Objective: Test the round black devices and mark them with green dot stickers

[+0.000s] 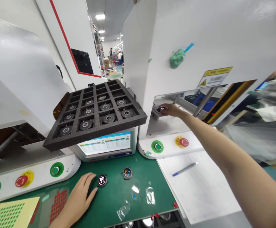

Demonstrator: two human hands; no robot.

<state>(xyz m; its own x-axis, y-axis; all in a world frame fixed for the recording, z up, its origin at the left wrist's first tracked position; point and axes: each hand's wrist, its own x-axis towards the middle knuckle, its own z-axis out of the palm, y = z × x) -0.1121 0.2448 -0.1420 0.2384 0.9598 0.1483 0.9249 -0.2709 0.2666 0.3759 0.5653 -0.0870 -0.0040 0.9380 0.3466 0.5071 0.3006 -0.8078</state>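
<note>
Head view. A black foam tray (95, 114) with square cells sits tilted atop a small monitor (107, 144), overhanging the green counter (114, 193); round dark parts fill its nearer rows, the far cells look bare. White machine housings stand left and right, each with a green button (157, 146) and a red stop button (182, 142) on its front ledge. A white paper sheet (199, 186) with a blue pen (185, 169) lies on the counter's right side. Scraps of clear film (149, 194) are scattered near the front edge. A yellow sheet of green dots (7, 213) lies at the lower left.

Left hand (77, 199) rests flat on the counter, fingers (90, 182) loosely spread, holding nothing; the fingertips lie just beside a round dark part (102, 180) with a glowing pinkish face. A second round part (127, 173), with a coloured ring on its face, sits near it to the right, apart from the hand.

Right hand (172, 110) reaches into the right machine's opening, below a yellow warning label (215, 76). Its fingers close around a small dark part (161, 109) at the fixture inside; detail there is too small to tell more.

Open counter lies between the two round parts and the film scraps. The tray's overhang crowds the space above the monitor; the machine's opening is low above the right arm.
</note>
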